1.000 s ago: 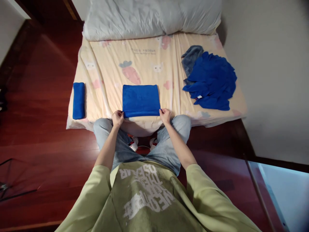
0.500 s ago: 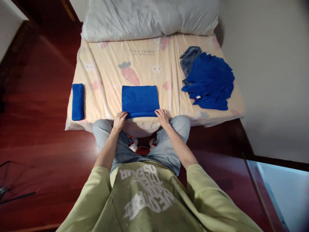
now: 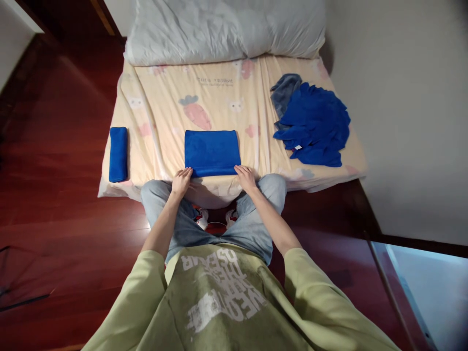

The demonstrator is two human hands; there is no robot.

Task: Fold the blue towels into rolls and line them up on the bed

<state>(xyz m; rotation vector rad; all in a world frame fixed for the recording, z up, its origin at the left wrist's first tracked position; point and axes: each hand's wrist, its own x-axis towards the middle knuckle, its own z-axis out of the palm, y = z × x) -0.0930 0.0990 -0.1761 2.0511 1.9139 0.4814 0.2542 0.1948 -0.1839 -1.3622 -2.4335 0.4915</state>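
A blue towel (image 3: 212, 148) lies flat as a rectangle near the front edge of the bed, with a narrow strip folded over along its near side. At the near left corner, my left hand (image 3: 182, 180) has its fingers closed on the strip. My right hand (image 3: 246, 177) holds the near right corner in the same way. The thumbs are mostly hidden. To the left lies a rolled or tightly folded blue towel (image 3: 118, 154). A loose heap of blue towels (image 3: 316, 124) sits at the right, with a grey-blue cloth (image 3: 285, 92) partly under it.
A cream bedsheet (image 3: 164, 112) printed with carrots and cat faces covers the bed. A bulky light-grey quilt (image 3: 223, 34) lies across the far end. A wall (image 3: 405, 122) stands on the right. Thin black legs (image 3: 25, 301) of some stand show on the red-brown floor at left.
Both hands remain at the towel's near corners, and the folded strip looks nearly the same. The view has shifted slightly.
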